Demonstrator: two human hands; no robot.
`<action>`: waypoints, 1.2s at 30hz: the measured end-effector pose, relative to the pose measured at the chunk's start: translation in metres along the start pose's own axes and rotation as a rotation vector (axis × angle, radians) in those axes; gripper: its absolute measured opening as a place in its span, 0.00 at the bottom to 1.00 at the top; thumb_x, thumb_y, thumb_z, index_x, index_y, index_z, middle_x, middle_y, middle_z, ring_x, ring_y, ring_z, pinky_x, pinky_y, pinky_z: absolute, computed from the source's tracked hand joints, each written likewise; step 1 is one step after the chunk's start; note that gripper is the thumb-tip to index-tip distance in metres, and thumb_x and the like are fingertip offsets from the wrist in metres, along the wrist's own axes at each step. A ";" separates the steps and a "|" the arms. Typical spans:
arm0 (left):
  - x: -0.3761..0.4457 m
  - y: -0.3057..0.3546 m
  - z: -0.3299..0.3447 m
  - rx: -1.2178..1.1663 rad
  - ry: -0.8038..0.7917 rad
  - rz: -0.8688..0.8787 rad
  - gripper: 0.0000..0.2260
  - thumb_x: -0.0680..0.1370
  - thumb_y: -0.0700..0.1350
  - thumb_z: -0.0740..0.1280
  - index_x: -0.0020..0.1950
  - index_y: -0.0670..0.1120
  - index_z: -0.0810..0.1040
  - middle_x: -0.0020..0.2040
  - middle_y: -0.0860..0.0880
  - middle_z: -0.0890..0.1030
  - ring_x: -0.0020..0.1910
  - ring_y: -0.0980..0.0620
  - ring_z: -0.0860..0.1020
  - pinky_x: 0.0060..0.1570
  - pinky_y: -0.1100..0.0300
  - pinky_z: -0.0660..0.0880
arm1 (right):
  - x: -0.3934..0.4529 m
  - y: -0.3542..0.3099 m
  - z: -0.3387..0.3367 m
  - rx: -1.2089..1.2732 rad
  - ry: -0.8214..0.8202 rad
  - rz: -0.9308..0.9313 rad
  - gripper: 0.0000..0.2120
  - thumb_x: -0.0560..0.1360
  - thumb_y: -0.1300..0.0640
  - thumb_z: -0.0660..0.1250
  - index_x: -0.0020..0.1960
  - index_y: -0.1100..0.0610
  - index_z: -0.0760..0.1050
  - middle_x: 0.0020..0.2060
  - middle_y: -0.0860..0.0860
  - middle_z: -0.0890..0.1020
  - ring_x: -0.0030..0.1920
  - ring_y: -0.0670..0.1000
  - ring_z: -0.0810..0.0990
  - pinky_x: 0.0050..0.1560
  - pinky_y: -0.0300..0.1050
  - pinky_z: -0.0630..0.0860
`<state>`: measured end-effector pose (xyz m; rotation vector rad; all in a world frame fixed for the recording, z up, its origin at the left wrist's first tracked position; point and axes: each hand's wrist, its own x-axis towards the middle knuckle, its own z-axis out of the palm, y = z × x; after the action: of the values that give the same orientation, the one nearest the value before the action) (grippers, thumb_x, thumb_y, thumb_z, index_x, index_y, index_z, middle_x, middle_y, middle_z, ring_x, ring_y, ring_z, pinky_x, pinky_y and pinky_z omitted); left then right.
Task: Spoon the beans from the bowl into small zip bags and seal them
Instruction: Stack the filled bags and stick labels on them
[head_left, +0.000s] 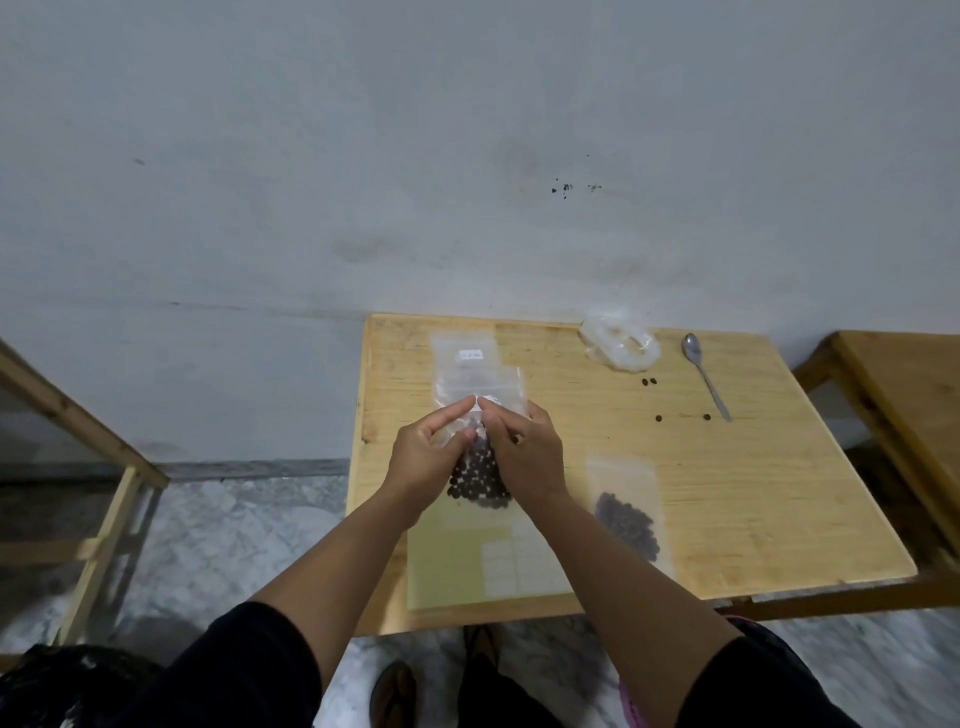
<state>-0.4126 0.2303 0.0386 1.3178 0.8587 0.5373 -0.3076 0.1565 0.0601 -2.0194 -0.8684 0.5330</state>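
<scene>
A small clear zip bag (480, 480) half full of dark beans hangs between my hands above the wooden table (753, 493). My left hand (434, 449) and my right hand (522, 449) both pinch its top edge, fingertips meeting in the middle. A second bag of beans (626, 517) lies flat on the table to the right. A metal spoon (704, 371) lies at the back right. A few loose beans (658, 418) sit near it. No bowl is in view.
Empty zip bags (470, 364) lie at the back of the table, and a crumpled clear plastic wrapper (621, 343) sits at the back right. A flat plastic sheet (467, 561) covers the front edge. Wooden furniture stands on both sides; a wall is behind.
</scene>
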 end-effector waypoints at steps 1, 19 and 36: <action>0.003 -0.001 0.001 0.005 0.003 -0.003 0.14 0.76 0.45 0.69 0.60 0.59 0.78 0.61 0.58 0.77 0.63 0.58 0.73 0.66 0.54 0.70 | 0.004 0.002 -0.001 -0.017 -0.008 -0.003 0.13 0.78 0.53 0.61 0.60 0.49 0.78 0.56 0.48 0.75 0.63 0.48 0.70 0.58 0.35 0.64; 0.107 0.007 0.021 0.211 0.390 -0.019 0.16 0.75 0.40 0.69 0.62 0.50 0.78 0.61 0.52 0.77 0.54 0.59 0.74 0.50 0.76 0.67 | 0.125 0.031 0.003 -0.153 -0.137 -0.044 0.15 0.76 0.56 0.65 0.62 0.54 0.76 0.47 0.56 0.79 0.45 0.49 0.75 0.50 0.35 0.66; 0.140 -0.017 0.026 0.851 0.218 -0.134 0.21 0.80 0.47 0.60 0.73 0.45 0.65 0.77 0.47 0.57 0.75 0.50 0.57 0.70 0.64 0.53 | 0.154 0.062 0.024 -0.440 -0.260 -0.099 0.17 0.80 0.56 0.56 0.66 0.61 0.72 0.67 0.62 0.67 0.66 0.60 0.66 0.65 0.45 0.63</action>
<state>-0.3111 0.3190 -0.0102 1.9662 1.4343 0.1985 -0.1961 0.2593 -0.0122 -2.3149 -1.3308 0.5967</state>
